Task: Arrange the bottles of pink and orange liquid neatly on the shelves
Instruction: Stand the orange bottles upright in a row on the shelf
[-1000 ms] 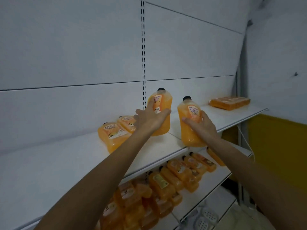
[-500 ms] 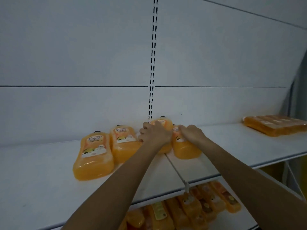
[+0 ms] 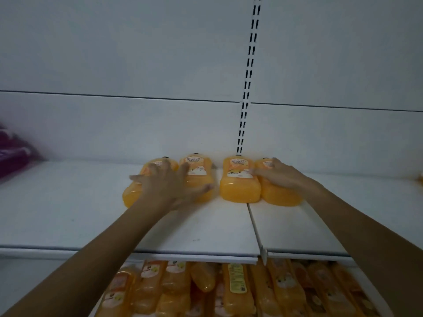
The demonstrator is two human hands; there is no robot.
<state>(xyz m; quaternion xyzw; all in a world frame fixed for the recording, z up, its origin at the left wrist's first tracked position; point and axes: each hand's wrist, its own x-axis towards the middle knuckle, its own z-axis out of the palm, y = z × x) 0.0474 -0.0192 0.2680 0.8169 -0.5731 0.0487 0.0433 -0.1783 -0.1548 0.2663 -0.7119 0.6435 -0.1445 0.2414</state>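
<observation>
Centre frame: left hand (image 3: pixel 170 186) and right hand (image 3: pixel 282 177), fingers spread, grasping nothing, press flat on orange bottles (image 3: pixel 238 186) on the shelf (image 3: pixel 68 202), probably squaring the row.

White upper shelf (image 3: pixel 68 213), two panels, seam running front to back between the hands. Four orange liquid bottles lie flat on it at the back, caps to the rear wall. Leftmost bottle (image 3: pixel 132 195) and second bottle (image 3: pixel 196 170) lie under the spread left hand (image 3: pixel 169 186). Third bottle (image 3: pixel 238 184) lies just left of the right hand (image 3: pixel 281 177), touching the fourth bottle (image 3: pixel 281 197), which is under that hand. Purple packs (image 3: pixel 11 154), blurred, sit well left of the left hand. Lower shelf (image 3: pixel 366 274), below both forearms, carries crowded lying orange bottles (image 3: pixel 235 291).
</observation>
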